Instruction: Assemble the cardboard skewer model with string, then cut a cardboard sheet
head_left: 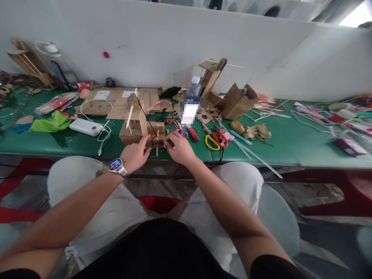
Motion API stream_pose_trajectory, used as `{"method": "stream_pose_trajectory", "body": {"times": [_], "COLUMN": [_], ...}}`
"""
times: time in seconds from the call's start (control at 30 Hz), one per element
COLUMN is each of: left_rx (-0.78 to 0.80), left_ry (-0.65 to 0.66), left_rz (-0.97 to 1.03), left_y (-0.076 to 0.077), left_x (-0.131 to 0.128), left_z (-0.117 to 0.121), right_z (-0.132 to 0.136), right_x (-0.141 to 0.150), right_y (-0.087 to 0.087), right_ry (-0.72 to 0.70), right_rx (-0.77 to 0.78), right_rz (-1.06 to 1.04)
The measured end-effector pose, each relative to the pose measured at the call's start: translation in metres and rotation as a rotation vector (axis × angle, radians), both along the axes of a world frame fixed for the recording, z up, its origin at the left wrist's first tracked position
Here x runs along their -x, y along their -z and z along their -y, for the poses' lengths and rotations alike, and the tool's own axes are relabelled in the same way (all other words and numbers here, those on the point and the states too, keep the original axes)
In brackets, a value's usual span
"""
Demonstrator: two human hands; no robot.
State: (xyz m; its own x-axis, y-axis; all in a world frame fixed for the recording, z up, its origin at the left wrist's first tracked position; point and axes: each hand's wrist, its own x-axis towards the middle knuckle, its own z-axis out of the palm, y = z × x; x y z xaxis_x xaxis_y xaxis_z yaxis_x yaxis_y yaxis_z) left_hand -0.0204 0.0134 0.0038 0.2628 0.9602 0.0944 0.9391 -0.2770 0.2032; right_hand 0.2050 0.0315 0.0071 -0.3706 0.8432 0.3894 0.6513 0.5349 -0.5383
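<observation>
A small cardboard model (pixel 136 128) with wooden sticks through it stands near the front edge of the green table (pixel 290 145). My left hand (pixel 136 154), with a watch on its wrist, rests against the model's front, fingers curled on the cardboard. My right hand (pixel 179 147) is closed in a pinch right beside it, at a thin stick (pixel 157 141) and dark thread on the model's right block. What the right fingers grip is too small to make out.
Yellow and red scissors (pixel 215 140), a red cutter (pixel 192 133), a white power bank with cable (pixel 86 127), a water bottle (pixel 194 87), more cardboard pieces (pixel 238 101) and green paper (pixel 52 122) lie on the table. A white wall stands behind.
</observation>
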Motion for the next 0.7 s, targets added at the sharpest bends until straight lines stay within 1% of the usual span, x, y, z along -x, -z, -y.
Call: {"method": "stream_pose_trajectory", "body": {"times": [0.2,0.33,0.47,0.6,0.7], "left_rx": [0.046,0.036,0.005,0.012,0.016], "left_ry": [-0.020,-0.004,-0.006,0.000,-0.002], "left_rz": [-0.139,-0.138,-0.154,-0.141,-0.144], "left_y": [-0.002,-0.003,0.001,0.002,0.001], "left_x": [-0.003,-0.002,-0.001,0.000,-0.001], "left_z": [-0.001,-0.001,-0.002,-0.002,-0.002], "right_z": [0.001,0.002,0.004,0.006,0.007], "right_x": [0.001,0.001,0.000,0.000,0.000], "right_y": [-0.002,-0.003,-0.006,-0.010,-0.011], "right_ry": [-0.014,-0.017,-0.026,-0.029,-0.027], "right_rx": [0.008,-0.008,-0.030,-0.053,-0.074], "right_rz": [0.002,0.010,-0.015,-0.036,-0.060]}}
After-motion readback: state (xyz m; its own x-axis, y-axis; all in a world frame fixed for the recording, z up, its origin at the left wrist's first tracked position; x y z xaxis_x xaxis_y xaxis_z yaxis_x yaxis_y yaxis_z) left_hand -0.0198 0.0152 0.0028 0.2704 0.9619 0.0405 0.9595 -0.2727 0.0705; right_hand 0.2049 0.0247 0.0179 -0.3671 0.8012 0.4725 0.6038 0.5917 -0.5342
